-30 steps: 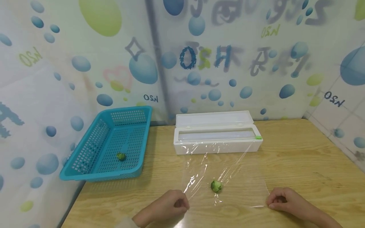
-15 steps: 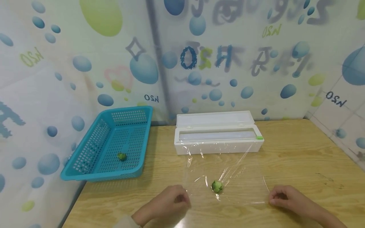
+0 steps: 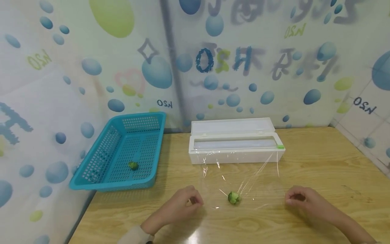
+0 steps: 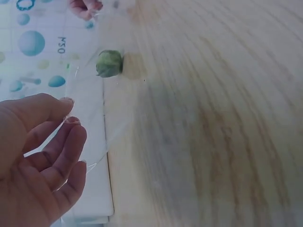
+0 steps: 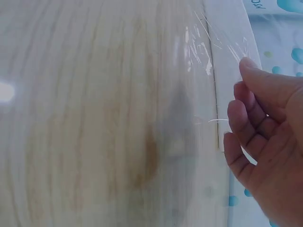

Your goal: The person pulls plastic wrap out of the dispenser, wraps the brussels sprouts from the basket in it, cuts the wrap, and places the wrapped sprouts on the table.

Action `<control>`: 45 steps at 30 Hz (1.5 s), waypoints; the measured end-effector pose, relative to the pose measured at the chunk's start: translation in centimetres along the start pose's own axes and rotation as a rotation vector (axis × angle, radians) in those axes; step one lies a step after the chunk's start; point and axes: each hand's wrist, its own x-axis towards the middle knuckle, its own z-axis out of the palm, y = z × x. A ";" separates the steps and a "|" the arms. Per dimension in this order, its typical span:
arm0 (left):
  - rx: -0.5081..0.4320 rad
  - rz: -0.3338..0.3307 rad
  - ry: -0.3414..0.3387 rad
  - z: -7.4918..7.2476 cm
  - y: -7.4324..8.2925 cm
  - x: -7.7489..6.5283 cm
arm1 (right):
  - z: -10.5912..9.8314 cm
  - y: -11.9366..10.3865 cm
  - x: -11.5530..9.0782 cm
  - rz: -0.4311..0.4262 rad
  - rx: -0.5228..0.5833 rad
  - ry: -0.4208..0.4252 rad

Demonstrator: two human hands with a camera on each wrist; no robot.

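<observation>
A sheet of clear plastic wrap point(image 3: 259, 188) runs from the front of a white wrap dispenser box point(image 3: 237, 157) toward me. My left hand point(image 3: 182, 205) pinches its near left corner between thumb and index finger. At the near right corner, my right hand point(image 3: 309, 204) pinches the film the same way, other fingers loosely curled. Between the hands sits a small green broccoli floret point(image 3: 234, 198), within the film's outline; whether it lies on or under the wrap I cannot tell. The left wrist view also shows the floret point(image 4: 109, 63) beyond my left fingertips.
A blue perforated basket point(image 3: 138, 185) stands at the left with another small floret point(image 3: 133, 165) inside. The dispenser's lid point(image 3: 233, 126) is raised, showing the roll, and a green slider point(image 3: 280, 146) sits at its right end. A patterned curtain point(image 3: 253, 67) hangs behind the wooden table point(image 3: 329, 162).
Both hands have moved forward, toward the dispenser, with the near edge of the wrap. The film has slackened, its glints shifting. The floret stays in about the same spot on the table.
</observation>
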 end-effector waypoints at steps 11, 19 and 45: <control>-0.073 -0.124 0.060 0.3 -0.7 1.8 | -0.5 0.9 0.3 0.081 -0.003 0.068; -0.077 -0.171 0.135 1.2 -1.6 2.8 | -0.1 1.4 0.9 0.216 -0.024 0.089; -0.023 -0.242 0.120 2.1 -3.5 3.7 | -0.4 2.5 3.4 0.385 -0.026 -0.035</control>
